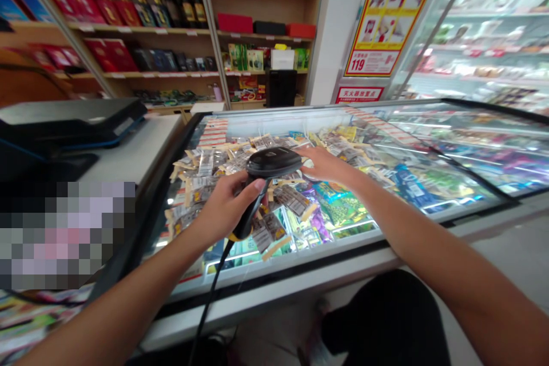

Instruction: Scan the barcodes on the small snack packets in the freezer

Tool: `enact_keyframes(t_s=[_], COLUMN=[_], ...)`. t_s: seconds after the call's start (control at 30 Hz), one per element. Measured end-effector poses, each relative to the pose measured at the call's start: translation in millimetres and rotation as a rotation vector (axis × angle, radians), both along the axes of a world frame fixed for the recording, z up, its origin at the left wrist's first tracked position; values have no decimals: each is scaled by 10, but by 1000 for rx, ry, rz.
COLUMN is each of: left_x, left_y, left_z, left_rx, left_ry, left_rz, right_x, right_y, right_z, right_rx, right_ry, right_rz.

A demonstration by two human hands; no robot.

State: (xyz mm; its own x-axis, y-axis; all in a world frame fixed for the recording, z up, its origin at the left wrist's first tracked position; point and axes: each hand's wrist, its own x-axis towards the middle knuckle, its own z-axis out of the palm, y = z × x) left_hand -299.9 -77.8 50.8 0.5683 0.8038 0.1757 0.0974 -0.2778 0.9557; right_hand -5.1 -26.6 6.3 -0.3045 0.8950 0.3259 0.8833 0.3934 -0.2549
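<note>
Your left hand point(225, 206) is closed around the handle of a barcode scanner point(274, 161), thumb laid along the near side just below the head. Your right hand point(319, 163) reaches in from the other side, knuckles up, close beside the scanner's head; its fingertips are partly hidden there, so you cannot tell how far open it is or whether it grips anything. The scanner is black with a touch of yellow at the foot of its handle. It is held up above the middle of a scatter of packets, its rounded head pointing to the right, and a black cord point(211, 289) drops from it toward you.

Below your arms is dark clothing point(390, 320), then the pale near edge of a glass-topped freezer point(300, 283). Clear packets point(294, 200) with dark contents, white printed labels and tan strips lie heaped over the glass, many overlapping. Colourful bags show through it, among them a green one point(349, 206) and a blue one point(409, 186).

To the left, a white counter point(146, 151) carries a dark, flat-topped device point(107, 117). Farther back stand wooden shelves point(167, 31) of red boxes and bottles, a red-and-yellow poster point(390, 17) reading "119", and, at right, a brightly lit display case point(484, 46).
</note>
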Motion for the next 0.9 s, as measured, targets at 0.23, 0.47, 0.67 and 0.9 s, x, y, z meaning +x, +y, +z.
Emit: enact_keyframes(t_s=[0.23, 0.47, 0.67, 0.9], left_x=[-10, -32, -19, -1], left_y=[-3, -4, -19, -32], left_z=[16, 28, 17, 52], left_rx=[-5, 131, 204, 246], left_ry=[8, 146, 259, 326], left_rz=[26, 2, -14, -40], right_x=[127, 223, 159, 148], right_y=[-62, -157, -203, -227], right_z=[283, 481, 505, 517], right_rx=[114, 162, 144, 125], right_ry=[257, 423, 412, 414], right_rz=[-317, -341, -307, -306])
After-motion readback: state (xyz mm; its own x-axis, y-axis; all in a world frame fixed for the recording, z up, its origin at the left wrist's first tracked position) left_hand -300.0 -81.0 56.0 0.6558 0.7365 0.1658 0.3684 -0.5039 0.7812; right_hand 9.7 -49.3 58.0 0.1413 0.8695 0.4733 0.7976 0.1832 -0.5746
